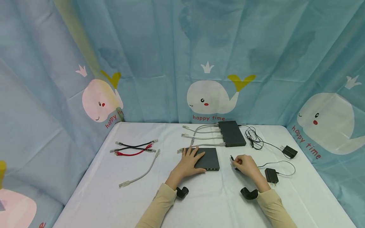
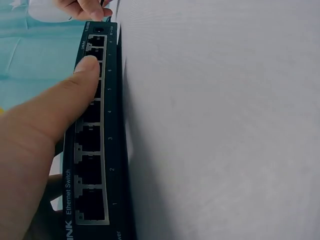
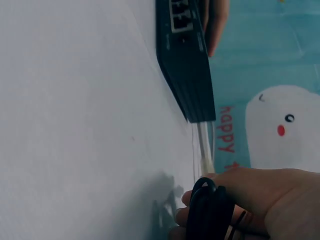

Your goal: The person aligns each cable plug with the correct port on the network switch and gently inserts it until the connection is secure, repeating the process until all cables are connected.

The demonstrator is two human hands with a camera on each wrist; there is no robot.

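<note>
My left hand [image 1: 186,166] rests on a black Ethernet switch [image 1: 209,156], its fingers spread over the top. In the left wrist view the thumb [image 2: 75,87] lies against the switch's front face, across part of its row of ports [image 2: 91,170]. A round power socket [image 2: 100,30] shows at the far end of that row. Just right of the switch, my right hand [image 1: 246,165] pinches a black power cord whose plug end [image 1: 232,158] sticks out past the fingers. A bundled loop of this cord [image 3: 210,210] fills the hand in the right wrist view.
Behind stands another black box [image 1: 232,133] with several grey network cables [image 1: 208,138] and a cord running to a power adapter [image 1: 289,152]. A nearer adapter [image 1: 271,175] lies beside my right wrist. Black cables [image 1: 134,147], a red cable [image 1: 134,154] and a grey cable [image 1: 142,174] lie left.
</note>
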